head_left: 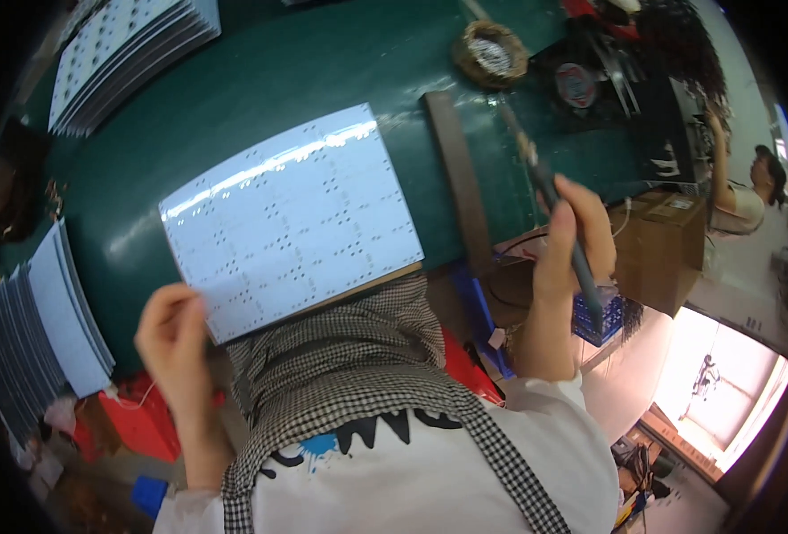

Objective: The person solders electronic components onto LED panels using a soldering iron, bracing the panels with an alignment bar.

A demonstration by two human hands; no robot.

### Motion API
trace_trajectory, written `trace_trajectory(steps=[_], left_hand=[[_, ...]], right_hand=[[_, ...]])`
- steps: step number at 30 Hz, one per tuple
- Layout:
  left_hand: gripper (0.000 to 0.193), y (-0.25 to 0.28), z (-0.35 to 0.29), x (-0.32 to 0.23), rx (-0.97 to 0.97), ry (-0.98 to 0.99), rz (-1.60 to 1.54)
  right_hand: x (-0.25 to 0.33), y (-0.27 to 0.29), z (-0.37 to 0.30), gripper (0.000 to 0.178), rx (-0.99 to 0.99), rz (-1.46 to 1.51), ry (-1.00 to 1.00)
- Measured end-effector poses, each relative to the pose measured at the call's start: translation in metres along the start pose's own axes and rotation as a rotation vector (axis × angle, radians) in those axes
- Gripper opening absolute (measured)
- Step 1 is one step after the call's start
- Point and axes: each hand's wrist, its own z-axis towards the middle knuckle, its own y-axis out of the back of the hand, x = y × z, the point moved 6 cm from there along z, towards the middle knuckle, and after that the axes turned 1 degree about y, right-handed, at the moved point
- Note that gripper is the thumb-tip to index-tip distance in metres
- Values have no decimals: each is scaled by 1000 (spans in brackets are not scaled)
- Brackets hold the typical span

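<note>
Left grip [173,331] pinches the near left corner of the white perforated panel [292,218], which lies flat on the green tabletop [260,80]. Right grip [576,236] wraps a dark-handled soldering iron [559,209], lifted beyond the panel's right edge, past a dark bar [459,178]; open green surface surrounds the panel.

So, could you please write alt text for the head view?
The left hand holds the near corner of a white panel dotted with small holes on a green table, while the right hand grips a soldering iron. Stacks of similar panels lie nearby.
</note>
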Motion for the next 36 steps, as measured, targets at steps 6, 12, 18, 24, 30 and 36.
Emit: trace_trajectory(steps=[6,12,18,24,30,36], left_hand=[[18,152,17,-55,-967,-537,691],[9,21,66,-82,-518,-578,325],[7,-81,81,-50,4,-347,374],[6,-89,81,-43,-15,-423,461],[7,-92,82,-46,-34,-476,522],[6,-93,82,-44,-32,-488,530]], right_hand=[[-47,-51,30,30,103,-410,260],[25,-51,23,17,64,-20,79],[50,-119,4,14,364,371,-289],[50,-133,1,14,424,368,-324],[54,-139,4,13,450,324,-205],[58,-140,4,12,473,330,-145]])
